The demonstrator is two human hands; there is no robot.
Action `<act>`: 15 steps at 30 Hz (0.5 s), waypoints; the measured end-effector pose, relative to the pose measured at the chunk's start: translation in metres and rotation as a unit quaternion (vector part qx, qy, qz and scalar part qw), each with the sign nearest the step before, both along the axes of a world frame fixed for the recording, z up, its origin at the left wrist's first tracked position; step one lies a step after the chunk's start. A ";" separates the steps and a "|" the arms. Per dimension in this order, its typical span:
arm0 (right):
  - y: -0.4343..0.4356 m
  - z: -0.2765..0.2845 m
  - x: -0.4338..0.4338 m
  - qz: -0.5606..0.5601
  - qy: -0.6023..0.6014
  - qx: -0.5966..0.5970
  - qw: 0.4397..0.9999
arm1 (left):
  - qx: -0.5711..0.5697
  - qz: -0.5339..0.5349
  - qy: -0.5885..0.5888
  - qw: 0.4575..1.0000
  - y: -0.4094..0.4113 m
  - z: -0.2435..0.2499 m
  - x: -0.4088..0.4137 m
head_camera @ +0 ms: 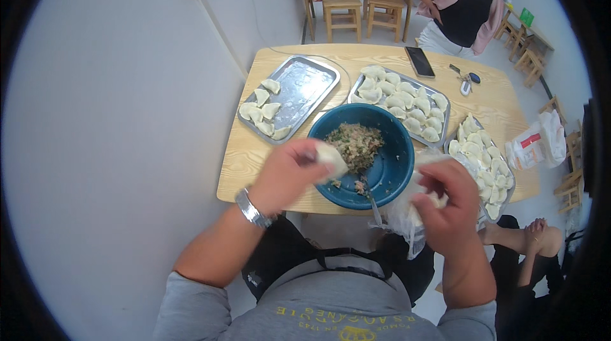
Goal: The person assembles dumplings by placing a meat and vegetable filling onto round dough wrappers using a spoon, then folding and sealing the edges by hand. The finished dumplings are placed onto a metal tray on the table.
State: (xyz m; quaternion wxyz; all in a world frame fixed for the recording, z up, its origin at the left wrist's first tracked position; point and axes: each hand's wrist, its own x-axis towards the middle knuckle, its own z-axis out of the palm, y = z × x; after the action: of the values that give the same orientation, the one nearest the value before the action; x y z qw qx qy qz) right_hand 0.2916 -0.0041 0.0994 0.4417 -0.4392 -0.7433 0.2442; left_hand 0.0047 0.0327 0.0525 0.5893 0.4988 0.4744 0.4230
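My left hand (291, 176), with a metal watch at the wrist, holds a pale piece of dough (330, 162) over the left side of a blue bowl (407, 159); whether it is folded is blurred. Chopped filling (355, 145) lies in the bowl, and a metal spoon (375, 207) leans on its near rim. My right hand (446, 200) is right of the bowl, fingers curled above a clear plastic bag (415, 233) with pale dough in it; its grip is unclear. Dumplings (270, 111) lie on the left metal tray (305, 78); many more fill two trays to the right.
A phone (420, 62) and keys (465, 84) lie at the table's far side. A white plastic bag (537, 143) stands at the right edge. A cable (347, 78) crosses the table. One person stands beyond it; another sits at the right.
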 end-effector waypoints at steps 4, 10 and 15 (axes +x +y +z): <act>-0.054 -0.094 0.065 -0.143 0.216 -0.077 0.963 | -0.032 0.148 0.111 0.982 0.073 0.007 -0.039; -0.137 -0.229 0.092 -0.217 0.331 -0.268 0.879 | -0.091 0.198 0.187 0.958 0.142 -0.043 -0.081; -0.160 -0.306 0.104 -0.264 0.326 -0.341 0.841 | -0.135 0.196 0.291 0.927 0.161 -0.066 -0.081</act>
State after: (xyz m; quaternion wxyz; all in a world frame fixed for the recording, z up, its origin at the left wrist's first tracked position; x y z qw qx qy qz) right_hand 0.3951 -0.1645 -0.2067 0.5286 -0.6364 -0.2817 0.4860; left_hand -0.0761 0.1938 -0.0132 0.3923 0.4127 0.7661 0.2981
